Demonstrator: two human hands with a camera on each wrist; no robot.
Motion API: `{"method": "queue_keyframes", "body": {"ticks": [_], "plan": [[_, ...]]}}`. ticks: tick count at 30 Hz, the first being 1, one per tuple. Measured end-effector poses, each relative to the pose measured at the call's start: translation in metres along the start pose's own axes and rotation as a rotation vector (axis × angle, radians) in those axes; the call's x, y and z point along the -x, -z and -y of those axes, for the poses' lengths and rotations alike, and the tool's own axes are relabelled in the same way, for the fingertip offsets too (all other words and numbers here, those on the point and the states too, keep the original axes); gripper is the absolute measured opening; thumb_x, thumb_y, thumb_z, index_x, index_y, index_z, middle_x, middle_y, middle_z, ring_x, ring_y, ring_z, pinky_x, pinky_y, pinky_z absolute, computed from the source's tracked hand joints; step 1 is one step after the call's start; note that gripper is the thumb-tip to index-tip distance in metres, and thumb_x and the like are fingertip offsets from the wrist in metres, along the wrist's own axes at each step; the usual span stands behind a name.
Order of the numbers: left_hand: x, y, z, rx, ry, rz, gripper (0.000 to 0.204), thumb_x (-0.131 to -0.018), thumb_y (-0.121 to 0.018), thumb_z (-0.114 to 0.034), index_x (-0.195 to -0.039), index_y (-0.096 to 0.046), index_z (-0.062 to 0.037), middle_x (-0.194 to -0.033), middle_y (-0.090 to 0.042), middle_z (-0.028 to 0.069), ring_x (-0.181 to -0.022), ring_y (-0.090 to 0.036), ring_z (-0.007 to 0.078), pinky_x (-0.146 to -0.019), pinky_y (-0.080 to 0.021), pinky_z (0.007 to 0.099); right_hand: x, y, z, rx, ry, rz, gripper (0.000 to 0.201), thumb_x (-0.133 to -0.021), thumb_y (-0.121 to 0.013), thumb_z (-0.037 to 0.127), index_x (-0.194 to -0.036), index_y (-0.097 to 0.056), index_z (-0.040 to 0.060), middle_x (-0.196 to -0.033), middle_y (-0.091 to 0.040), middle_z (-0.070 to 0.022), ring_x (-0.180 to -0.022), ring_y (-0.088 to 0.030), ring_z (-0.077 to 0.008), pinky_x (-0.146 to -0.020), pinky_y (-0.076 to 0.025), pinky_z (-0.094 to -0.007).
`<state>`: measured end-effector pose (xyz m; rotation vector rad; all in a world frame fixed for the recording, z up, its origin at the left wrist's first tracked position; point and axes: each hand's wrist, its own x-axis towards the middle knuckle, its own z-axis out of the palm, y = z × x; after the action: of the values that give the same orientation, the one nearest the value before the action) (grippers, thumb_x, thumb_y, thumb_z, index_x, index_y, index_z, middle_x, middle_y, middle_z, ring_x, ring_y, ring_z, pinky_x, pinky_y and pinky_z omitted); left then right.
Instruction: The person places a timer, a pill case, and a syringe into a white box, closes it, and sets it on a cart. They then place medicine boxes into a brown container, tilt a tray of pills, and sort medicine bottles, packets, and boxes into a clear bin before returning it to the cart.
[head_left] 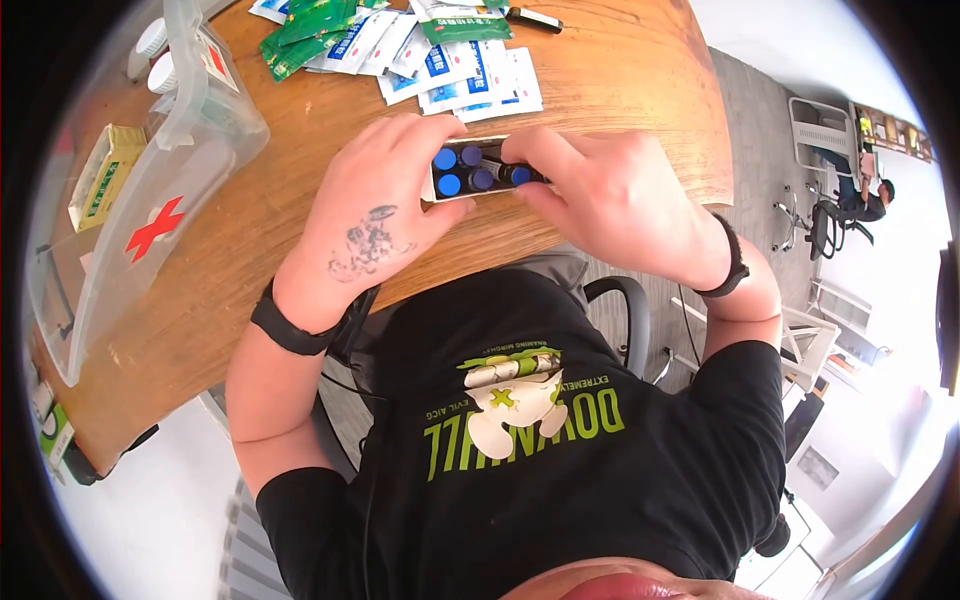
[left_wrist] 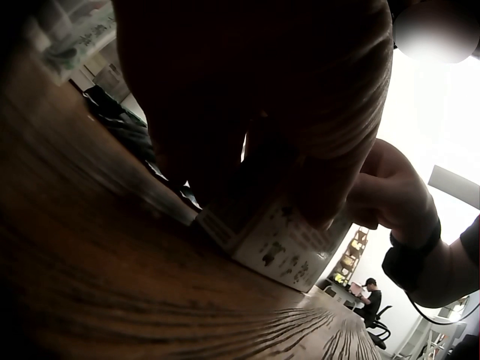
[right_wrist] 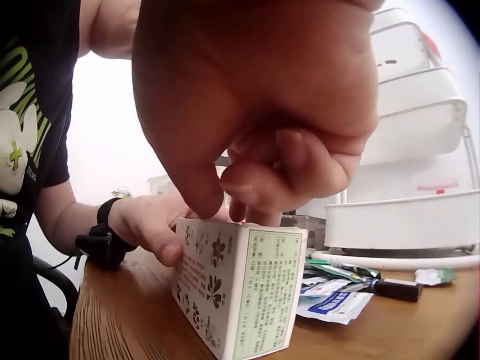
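A small white printed box (right_wrist: pixel 206 274) stands on the wooden table with its top open. Inside it are several bottles with blue caps (head_left: pixel 449 184). My left hand (head_left: pixel 375 200) grips the box's left end, thumb on the near side and fingers on the far side. At the right end, my right hand (head_left: pixel 610 190) has its thumb and index finger at the opening, around a blue-capped bottle (head_left: pixel 517 175). In the right wrist view the other fingers of my right hand (right_wrist: pixel 262 112) are curled, and its fingertips are partly hidden behind the box's top edge.
White, blue and green sachets (head_left: pixel 440 75) lie beyond the box, beside a black marker-like item (head_left: pixel 535 19). On the left stands a clear plastic bin (head_left: pixel 190 160) with a red cross, holding white-capped bottles and a yellow-green box (head_left: pixel 107 177). A white tiered rack (right_wrist: pixel 405 221) stands behind.
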<state>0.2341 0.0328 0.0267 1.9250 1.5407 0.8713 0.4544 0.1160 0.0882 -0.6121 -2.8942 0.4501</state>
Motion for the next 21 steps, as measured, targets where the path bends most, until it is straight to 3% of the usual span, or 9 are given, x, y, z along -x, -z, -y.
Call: {"method": "queue_keyframes", "body": {"ticks": [8, 11, 17, 21], "plan": [[0.001, -0.002, 0.002, 0.009, -0.012, -0.019, 0.053, -0.072, -0.081, -0.012, -0.121, -0.062, -0.0063, -0.11, -0.066, 0.0145, -0.106, -0.061, 0.0369, -0.092, -0.049, 0.0436, -0.021, 0.016, 0.003, 0.246, 0.075, 0.4, 0.021, -0.087, -0.067, 0.013, -0.102, -0.056, 0.0026, -0.066, -0.063, -0.0113, -0.064, -0.068, -0.0303, -0.05, -0.049, -0.0402], [0.001, -0.002, 0.005, 0.013, -0.029, -0.032, 0.053, -0.072, -0.081, -0.013, -0.122, -0.062, -0.006, -0.111, -0.066, 0.0147, -0.107, -0.061, 0.0371, -0.093, -0.049, 0.0438, -0.024, 0.019, -0.001, 0.129, 0.048, 0.428, 0.025, -0.086, -0.067, 0.012, -0.108, -0.058, 0.0029, -0.073, -0.067, -0.0133, -0.071, -0.07, -0.0318, -0.055, -0.052, -0.0422], [0.002, -0.002, 0.006, 0.018, -0.032, -0.033, 0.054, -0.074, -0.082, -0.015, -0.122, -0.061, -0.0045, -0.113, -0.066, 0.0153, -0.109, -0.06, 0.0375, -0.093, -0.049, 0.0443, -0.018, 0.009, -0.013, -0.072, 0.012, 0.289, 0.042, -0.085, -0.068, 0.011, -0.126, -0.058, 0.0061, -0.084, -0.069, -0.0138, -0.079, -0.07, -0.0341, -0.064, -0.054, -0.0453], [0.001, -0.001, 0.005, 0.016, -0.025, 0.005, 0.054, -0.074, -0.082, -0.015, -0.123, -0.061, -0.003, -0.115, -0.066, 0.0161, -0.11, -0.06, 0.0379, -0.094, -0.049, 0.0444, -0.023, 0.021, -0.001, 0.074, -0.051, 0.478, 0.044, -0.085, -0.069, 0.01, -0.127, -0.058, 0.0074, -0.084, -0.07, -0.0157, -0.08, -0.069, -0.0377, -0.068, -0.054, -0.0476]]}}
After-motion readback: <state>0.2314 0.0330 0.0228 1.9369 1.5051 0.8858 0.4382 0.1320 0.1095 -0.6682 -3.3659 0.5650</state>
